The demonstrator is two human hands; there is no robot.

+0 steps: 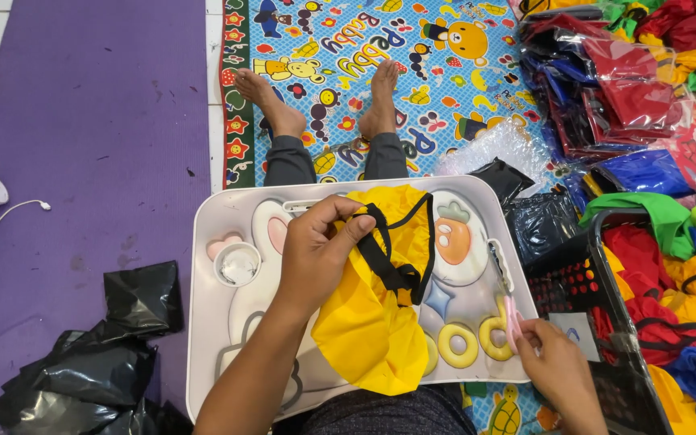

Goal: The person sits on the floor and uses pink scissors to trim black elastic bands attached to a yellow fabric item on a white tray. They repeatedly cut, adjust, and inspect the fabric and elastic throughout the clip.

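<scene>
A yellow fabric bag (372, 322) with black straps (388, 266) lies on a white lap tray (203, 322) printed with cartoon shapes. My left hand (316, 250) pinches the bag's upper edge and strap near the tray's middle. At the tray's right edge, my right hand (553, 362) touches small pink-handled scissors (509, 310), with its fingers at the handle. My legs and bare feet (324, 97) stretch out beyond the tray.
A black basket (606, 322) at the right holds red, yellow, green and blue fabric. Packed coloured items in clear plastic (622, 80) pile up at top right. Black plastic bags (98, 370) lie at lower left on a purple mat (90, 97). A white cable (10, 213) sits left.
</scene>
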